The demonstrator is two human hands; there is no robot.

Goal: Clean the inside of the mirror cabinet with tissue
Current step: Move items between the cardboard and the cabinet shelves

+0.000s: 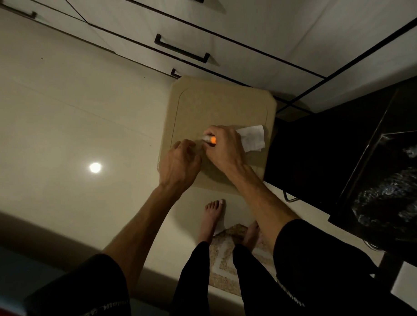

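Head view: we look down on a tan stool (201, 106), where our right hand (222, 146) grips a small orange-tipped tube (209, 139) and a white tissue (251, 138) near the stool's right edge. Our left hand (179, 164) hovers just beside it, fingers loosely curled, holding nothing.

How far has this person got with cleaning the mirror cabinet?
Barely started, it seems. No mirror cabinet shows in this view, so no wiping can be confirmed. A white tissue is out, lying on the beige stool partly under the right hand. That hand holds a small orange-tipped tube or bottle, and the left hand is at its end. All the wiping appears left to do.
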